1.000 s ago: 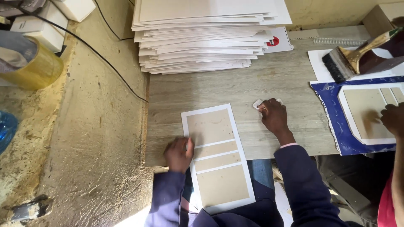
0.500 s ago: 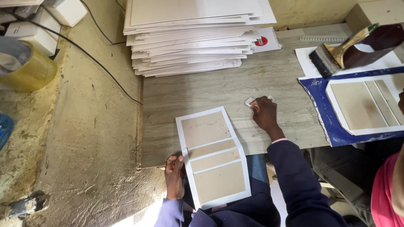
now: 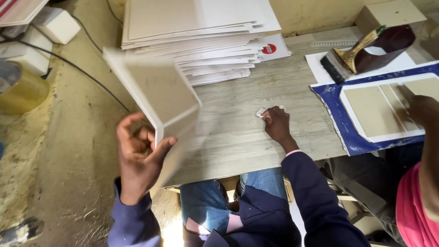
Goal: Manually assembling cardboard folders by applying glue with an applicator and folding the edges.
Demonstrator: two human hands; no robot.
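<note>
- A flat, white-edged brown board cover (image 3: 157, 93) is being held tilted above the grey wood-grain table (image 3: 228, 142), pinched at its lower edge by the left hand (image 3: 139, 158).
- One small white scrap (image 3: 263, 112) is being pressed on the table by the right hand (image 3: 275, 124), fingers together.
- One stack of boards (image 3: 201, 36) is lying at the table's far edge.

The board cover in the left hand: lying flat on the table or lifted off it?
Lifted. The left hand pinches the cover by its lower edge, tilted up above the table, motion-blurred.
</note>
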